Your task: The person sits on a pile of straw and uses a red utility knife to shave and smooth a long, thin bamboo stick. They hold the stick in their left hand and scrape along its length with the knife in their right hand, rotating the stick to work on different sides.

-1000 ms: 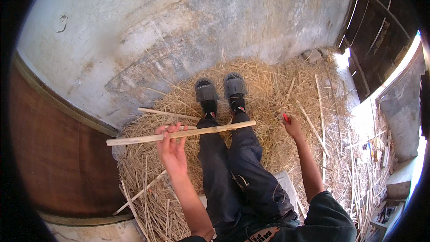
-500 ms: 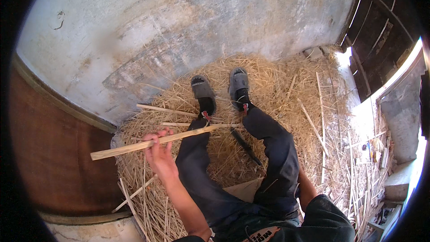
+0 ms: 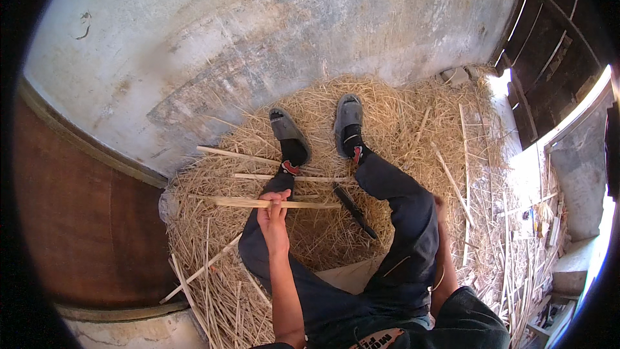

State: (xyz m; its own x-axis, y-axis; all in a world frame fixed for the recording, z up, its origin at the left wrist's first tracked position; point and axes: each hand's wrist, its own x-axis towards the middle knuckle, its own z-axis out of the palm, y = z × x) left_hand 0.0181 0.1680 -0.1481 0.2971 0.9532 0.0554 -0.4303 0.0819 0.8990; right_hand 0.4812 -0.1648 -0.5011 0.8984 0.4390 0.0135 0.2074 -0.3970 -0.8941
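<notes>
My left hand [image 3: 275, 220] is closed around a pale split strip, which looks like bamboo or wood [image 3: 303, 205]. It lies nearly level across my left shin, gripped near its middle. Down by the outer side of my right knee is my right hand [image 3: 440, 210], mostly hidden behind the trouser leg, so its fingers do not show. Between my legs a long dark tool, like a knife or bar [image 3: 354, 211], rests on the straw. Two more pale strips [image 3: 242, 154] lie beyond the held one, reaching toward my left foot.
Straw and shavings [image 3: 394, 113] cover the floor up to a stained wall [image 3: 310, 32]. A brown panel [image 3: 90, 213] stands at the left. Loose strips [image 3: 465, 181] lie at the right, near a dark plank door [image 3: 549, 39]. A pale board [image 3: 349, 276] sits between my thighs.
My left hand has moved right and the strip has swung from slanted to nearly level, over my left shin. My right forearm has shifted slightly up along the right knee.
</notes>
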